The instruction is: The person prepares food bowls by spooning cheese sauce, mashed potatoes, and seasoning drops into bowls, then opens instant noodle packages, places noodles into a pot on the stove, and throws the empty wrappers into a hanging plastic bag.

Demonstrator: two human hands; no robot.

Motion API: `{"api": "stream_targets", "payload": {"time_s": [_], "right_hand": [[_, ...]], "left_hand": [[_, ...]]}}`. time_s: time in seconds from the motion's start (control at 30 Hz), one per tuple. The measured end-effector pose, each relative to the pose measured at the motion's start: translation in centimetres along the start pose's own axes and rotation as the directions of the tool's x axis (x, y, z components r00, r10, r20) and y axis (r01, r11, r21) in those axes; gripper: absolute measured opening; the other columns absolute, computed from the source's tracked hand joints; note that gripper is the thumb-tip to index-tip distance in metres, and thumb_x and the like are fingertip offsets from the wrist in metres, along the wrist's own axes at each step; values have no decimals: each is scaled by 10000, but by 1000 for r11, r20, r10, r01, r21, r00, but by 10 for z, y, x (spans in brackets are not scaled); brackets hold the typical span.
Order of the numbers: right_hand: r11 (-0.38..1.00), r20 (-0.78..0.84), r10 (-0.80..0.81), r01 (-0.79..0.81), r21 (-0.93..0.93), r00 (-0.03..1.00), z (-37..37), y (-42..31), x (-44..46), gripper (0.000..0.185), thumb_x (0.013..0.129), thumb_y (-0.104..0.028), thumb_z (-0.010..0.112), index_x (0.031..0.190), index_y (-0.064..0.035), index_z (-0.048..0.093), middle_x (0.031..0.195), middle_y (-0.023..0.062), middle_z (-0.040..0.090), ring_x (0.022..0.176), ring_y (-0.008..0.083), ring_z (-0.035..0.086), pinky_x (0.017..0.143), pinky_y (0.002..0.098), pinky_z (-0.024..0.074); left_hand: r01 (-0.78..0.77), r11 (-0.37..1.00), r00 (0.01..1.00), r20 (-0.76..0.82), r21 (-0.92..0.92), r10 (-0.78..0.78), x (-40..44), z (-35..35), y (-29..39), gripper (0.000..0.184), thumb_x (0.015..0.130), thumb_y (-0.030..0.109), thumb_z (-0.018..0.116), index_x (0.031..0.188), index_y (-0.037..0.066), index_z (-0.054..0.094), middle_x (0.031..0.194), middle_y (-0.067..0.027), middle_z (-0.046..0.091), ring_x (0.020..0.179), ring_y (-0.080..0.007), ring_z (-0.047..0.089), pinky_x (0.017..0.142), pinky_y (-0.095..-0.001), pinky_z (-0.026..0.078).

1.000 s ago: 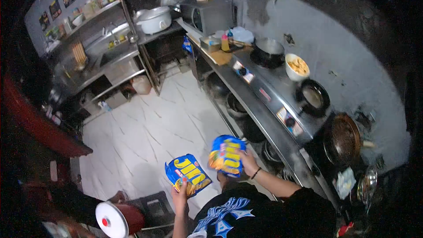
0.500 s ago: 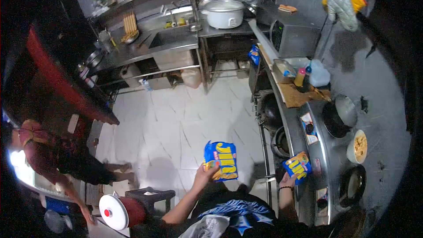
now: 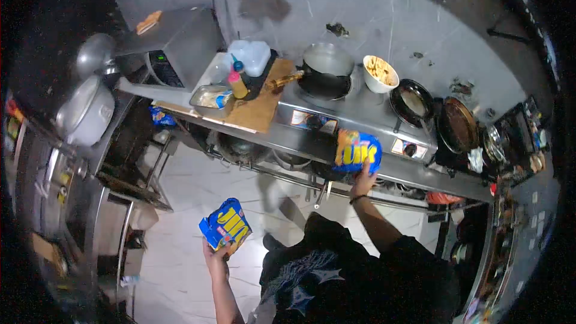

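Observation:
My left hand (image 3: pixel 217 255) is closed on the lower edge of a blue packet (image 3: pixel 225 225) with large yellow lettering, held over the tiled floor. In my right hand (image 3: pixel 362 185) is a second blue and yellow packet (image 3: pixel 358 152), partly orange on its left side. This one is up at the front edge of the steel stove counter (image 3: pixel 384 159), in front of the burner knobs. What the packets contain cannot be seen.
On the stove stand a dark pot (image 3: pixel 324 84), a white bowl of pale food pieces (image 3: pixel 380 74) and a black pan (image 3: pixel 411 103). Left of them are squeeze bottles (image 3: pixel 237 86), a metal tray (image 3: pixel 211 101) and a microwave (image 3: pixel 174 48). A large white cooker (image 3: pixel 87 111) stands further left.
The view has swung right, so the stove counter now lies straight ahead. Both packets remain in my hands. The other person and the red pot have left the view.

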State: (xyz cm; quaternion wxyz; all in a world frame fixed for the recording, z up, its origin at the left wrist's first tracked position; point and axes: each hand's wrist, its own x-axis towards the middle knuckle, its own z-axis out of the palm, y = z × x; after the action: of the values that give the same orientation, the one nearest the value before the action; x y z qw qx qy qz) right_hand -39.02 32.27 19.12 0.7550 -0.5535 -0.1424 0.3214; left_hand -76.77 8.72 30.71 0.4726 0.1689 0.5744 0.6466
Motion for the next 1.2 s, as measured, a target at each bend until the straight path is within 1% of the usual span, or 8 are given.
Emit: {"api": "stream_targets", "payload": {"time_s": [0.33, 0.47, 0.53, 0.6, 0.73, 0.83, 1.03, 1.2], "right_hand": [[972, 100, 226, -218, -83, 969, 87, -26, 116, 477, 856, -572, 508, 796, -105, 580, 578, 8, 468, 482, 115, 432, 455, 266, 351], [952, 222, 253, -203, -228, 941, 90, -8, 33, 363, 899, -418, 517, 1085, -106, 527, 923, 58, 606, 763, 154, 568, 660, 285, 449], [975, 645, 189, -63, -213, 740, 135, -20, -71, 421, 882, -450, 529, 1098, -89, 526, 982, 66, 596, 866, 174, 574, 721, 299, 455], [989, 946, 126, 33, -142, 297, 188, -58, -173, 462, 867, -461, 548, 1107, -66, 532, 1052, 80, 584, 950, 191, 571, 787, 319, 457], [972, 861, 158, 230, -49, -484, 227, -70, -249, 454, 834, -324, 633, 1148, -14, 527, 1123, 98, 579, 992, 204, 563, 863, 351, 450], [821, 753, 554, 82, -566, -355, 245, -63, -291, 383, 775, -177, 670, 1101, -13, 555, 1062, 95, 600, 977, 193, 564, 840, 335, 456], [936, 717, 352, 237, -261, -602, 236, -33, -375, 303, 767, -197, 636, 1010, -30, 564, 889, 51, 570, 830, 154, 527, 785, 291, 423], [966, 749, 241, 225, -126, -617, 238, -34, -445, 303, 852, -285, 611, 1013, -32, 566, 922, 55, 564, 845, 153, 515, 771, 297, 414]], "left_hand": [[-155, 986, 986, 79, 58, 150, 69, 4, 37, 445, 836, 90, 647, 1235, 33, 456, 1073, -43, 580, 971, -112, 553, 856, -275, 469], [-152, 975, 978, 115, -160, 172, 70, -1, 33, 531, 838, 145, 670, 1287, 27, 412, 1141, -50, 571, 1037, -134, 547, 908, -296, 448], [-189, 965, 971, 114, -181, 211, 72, -3, 32, 533, 836, 156, 670, 1284, 23, 413, 1153, -52, 569, 1050, -139, 545, 926, -308, 438], [-70, 977, 973, 203, -202, 111, 79, -13, 28, 514, 827, 149, 673, 1262, 18, 431, 1138, -58, 575, 1037, -139, 549, 914, -313, 442], [-283, 955, 940, 225, 88, 258, 72, -4, 65, 531, 803, 206, 725, 1220, 51, 435, 1061, -33, 549, 1000, -114, 510, 852, -276, 441], [-504, 863, 863, 74, 45, 500, 56, -20, 77, 699, 746, 122, 758, 1310, 52, 351, 1195, -87, 521, 1099, -168, 506, 989, -333, 377], [-531, 696, 735, -146, 483, 662, 17, -90, 74, 270, 776, 149, 714, 1002, 17, 647, 1013, -112, 652, 911, -245, 640, 817, -309, 501], [-504, 446, 539, -134, 740, 832, -34, -144, 96, 365, 751, 240, 732, 1036, 34, 637, 1001, -84, 661, 934, -234, 641, 802, -321, 518]]}}
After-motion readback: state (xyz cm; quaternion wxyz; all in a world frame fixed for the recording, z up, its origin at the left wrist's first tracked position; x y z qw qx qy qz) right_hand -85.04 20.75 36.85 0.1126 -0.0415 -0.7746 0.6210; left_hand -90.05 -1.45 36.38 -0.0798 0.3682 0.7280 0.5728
